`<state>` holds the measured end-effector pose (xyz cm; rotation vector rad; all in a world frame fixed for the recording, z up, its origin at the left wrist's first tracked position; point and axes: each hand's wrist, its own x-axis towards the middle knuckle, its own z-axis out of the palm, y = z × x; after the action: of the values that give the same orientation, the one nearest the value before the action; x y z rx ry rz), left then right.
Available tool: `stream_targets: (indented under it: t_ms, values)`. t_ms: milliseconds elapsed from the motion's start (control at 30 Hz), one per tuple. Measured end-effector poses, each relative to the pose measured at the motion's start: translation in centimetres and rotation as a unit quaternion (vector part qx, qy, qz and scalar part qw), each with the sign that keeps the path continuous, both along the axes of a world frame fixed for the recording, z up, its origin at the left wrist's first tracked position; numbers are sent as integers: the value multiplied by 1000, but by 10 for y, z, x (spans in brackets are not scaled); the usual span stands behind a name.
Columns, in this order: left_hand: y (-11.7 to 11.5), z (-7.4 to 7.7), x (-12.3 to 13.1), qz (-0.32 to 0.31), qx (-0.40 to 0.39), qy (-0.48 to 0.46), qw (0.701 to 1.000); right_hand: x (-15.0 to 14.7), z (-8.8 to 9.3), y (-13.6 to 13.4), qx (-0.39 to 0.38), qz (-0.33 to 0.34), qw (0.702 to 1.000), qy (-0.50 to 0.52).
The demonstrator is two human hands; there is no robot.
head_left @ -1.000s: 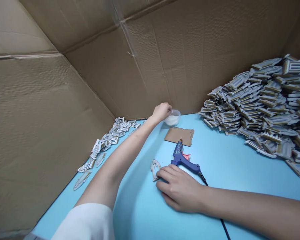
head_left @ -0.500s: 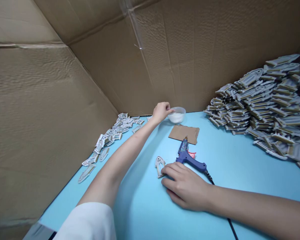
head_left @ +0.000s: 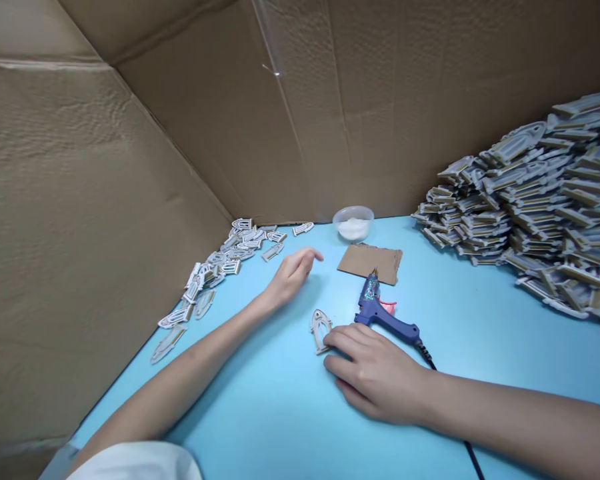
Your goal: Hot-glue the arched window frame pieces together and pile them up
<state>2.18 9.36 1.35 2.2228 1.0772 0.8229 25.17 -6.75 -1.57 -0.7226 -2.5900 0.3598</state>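
Note:
My left hand (head_left: 295,273) is over the table, thumb and fingers drawn together in a pinch; whatever may be between the fingertips is too small to see. Lying on the table, my right hand (head_left: 373,373) has its fingers spread, and the foremost fingertip touches the lower edge of a small arch-shaped frame piece (head_left: 319,333), white-grey with an open middle. Just beyond that hand lies a blue glue gun (head_left: 390,323) with a red trigger, its nozzle over a cardboard piece (head_left: 363,260). A clear bowl (head_left: 353,217) with white contents stands at the back.
Similar arched pieces (head_left: 230,252) lie loosely along the left edge. A tall heap of them (head_left: 545,200) is stacked at the right. Cardboard walls (head_left: 370,113) close off the back and left. The gun's black cord (head_left: 473,457) runs beneath my right forearm.
My left hand has left the bowl's rim and come back toward me, leftward of the cardboard piece. My right hand stays at the frame piece. The view has shifted slightly.

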Motion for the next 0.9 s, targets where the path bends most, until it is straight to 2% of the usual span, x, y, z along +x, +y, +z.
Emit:
stream_targets:
  t_ms: [133, 267, 400, 533, 667, 767, 900]
  values:
    - [-59, -21, -28, -36, -56, -25, 997, 2, 2, -1, 35, -35, 998, 28]
    - [-85, -29, -27, -164, 0, -24, 986, 1, 3, -3, 96, -27, 995, 26]
    - [-93, -30, -14, -237, 101, -25, 966, -2, 5, -4, 133, -21, 991, 16]
    - [-98, -28, -8, -262, 129, -40, 956, -1, 6, -4, 143, -30, 989, 8]
    - [-97, -27, -11, -279, 151, -53, 947, 5, 7, -4, 118, -39, 992, 10]
    - [-93, -26, -15, -265, 137, -100, 949, 10, 8, -5, 79, -44, 995, 33]
    - [-91, -21, -18, -200, 99, -167, 960, 13, 12, -7, 53, -34, 997, 52]
